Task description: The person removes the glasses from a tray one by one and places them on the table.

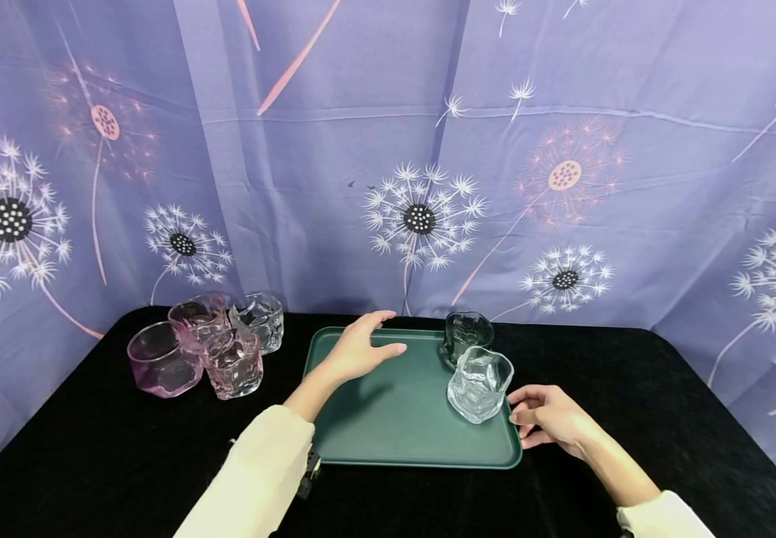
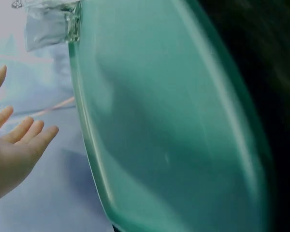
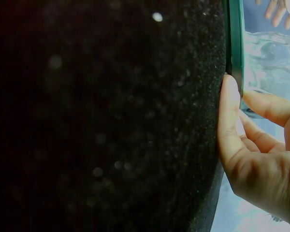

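Note:
A green tray (image 1: 394,437) lies on the black-covered table. At its right side stand a clear wavy glass (image 1: 480,392) and, just behind it, a dark smoky glass (image 1: 460,336), partly hidden by the clear one. My right hand (image 1: 552,418) holds the tray's right edge, the thumb (image 3: 268,105) at the rim and a finger (image 3: 228,113) along its outer side. Over the tray's left part is my left hand (image 1: 361,350), fingers spread and thumb apart, holding nothing. In the left wrist view this hand (image 2: 14,157) shows beside the tray's far rim.
On the left of the table (image 1: 78,456) several glasses stand close together: a purple-pink glass (image 1: 164,370), a pale pink glass (image 1: 234,373), another pink glass (image 1: 199,308) behind, and a clear glass (image 1: 268,325). A lilac dandelion-print curtain (image 1: 334,187) hangs right behind the table.

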Action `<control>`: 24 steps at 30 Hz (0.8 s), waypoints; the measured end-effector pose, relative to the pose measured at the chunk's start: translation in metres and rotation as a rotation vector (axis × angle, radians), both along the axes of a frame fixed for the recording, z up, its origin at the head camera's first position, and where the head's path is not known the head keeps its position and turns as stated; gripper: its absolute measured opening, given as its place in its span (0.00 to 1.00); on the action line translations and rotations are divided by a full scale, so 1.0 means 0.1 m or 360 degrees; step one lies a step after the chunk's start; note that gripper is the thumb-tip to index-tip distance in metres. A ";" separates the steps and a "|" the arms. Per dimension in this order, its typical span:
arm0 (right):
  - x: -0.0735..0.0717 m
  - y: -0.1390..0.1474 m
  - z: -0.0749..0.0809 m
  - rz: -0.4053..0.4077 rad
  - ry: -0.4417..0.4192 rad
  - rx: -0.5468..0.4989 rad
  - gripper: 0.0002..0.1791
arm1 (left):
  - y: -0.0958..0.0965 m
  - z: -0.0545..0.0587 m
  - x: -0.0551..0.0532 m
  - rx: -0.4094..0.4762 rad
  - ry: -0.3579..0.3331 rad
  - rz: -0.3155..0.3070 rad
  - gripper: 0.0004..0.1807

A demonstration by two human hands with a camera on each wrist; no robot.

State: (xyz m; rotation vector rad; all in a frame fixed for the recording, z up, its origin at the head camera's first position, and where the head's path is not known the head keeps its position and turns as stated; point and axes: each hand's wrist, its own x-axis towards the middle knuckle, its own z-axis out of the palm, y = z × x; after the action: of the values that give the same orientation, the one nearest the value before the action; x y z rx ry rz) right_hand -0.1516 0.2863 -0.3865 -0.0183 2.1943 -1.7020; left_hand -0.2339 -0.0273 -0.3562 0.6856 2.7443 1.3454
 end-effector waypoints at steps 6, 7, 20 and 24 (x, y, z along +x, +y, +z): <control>0.00 0.00 0.00 0.0008 -0.0011 -0.0020 0.20 | 0.20 -0.01 -0.05 -0.0022 -0.0030 -0.0065 0.32; 0.00 0.00 -0.01 0.0006 -0.0011 -0.0018 0.20 | 0.23 -0.01 -0.06 -0.0028 -0.0033 -0.0072 0.32; 0.00 0.00 -0.01 0.0002 0.0001 -0.0010 0.20 | 0.56 -0.09 -0.12 0.0025 -0.0012 -0.0104 0.31; 0.00 0.00 0.01 0.0001 0.0002 -0.0005 0.20 | 0.63 -0.08 -0.13 0.0049 -0.0031 -0.0120 0.32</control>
State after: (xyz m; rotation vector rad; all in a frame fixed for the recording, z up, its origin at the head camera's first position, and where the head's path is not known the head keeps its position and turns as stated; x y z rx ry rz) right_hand -0.1517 0.2865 -0.3859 -0.0203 2.1925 -1.7053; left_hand -0.2467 0.0355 -0.3644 0.7653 2.6591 1.3736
